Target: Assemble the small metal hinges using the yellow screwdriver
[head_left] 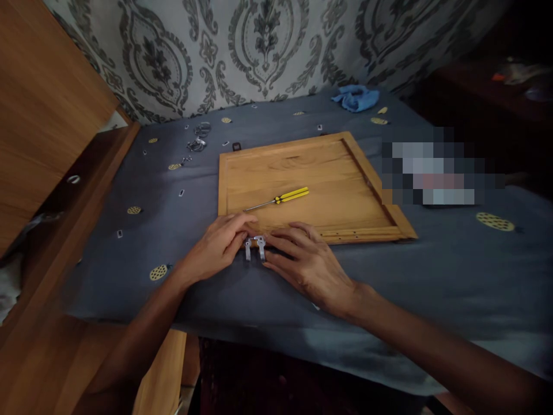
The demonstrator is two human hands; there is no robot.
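A silvery metal cabinet hinge [261, 246] sits at the near left edge of a framed wooden cabinet door [285, 173], which lies flat. From the left, my left hand [216, 245] pinches the hinge with thumb and forefinger. My right hand [313, 268] grips its other side, fingers bent, with the fingertips partly hidden. A screwdriver with a yellow and black handle [292, 195] rests on the door just beyond my hands, its shaft pointing left. Small dark holes show along the door's near edge, to the right of the hinge.
Loose metal parts [197, 144] lie on the grey bedsheet [155, 236] at the back left. A blue cloth [356, 98] is at the back right, and a pixelated patch covers something right of the door. Wooden furniture [52, 104] stands along the left.
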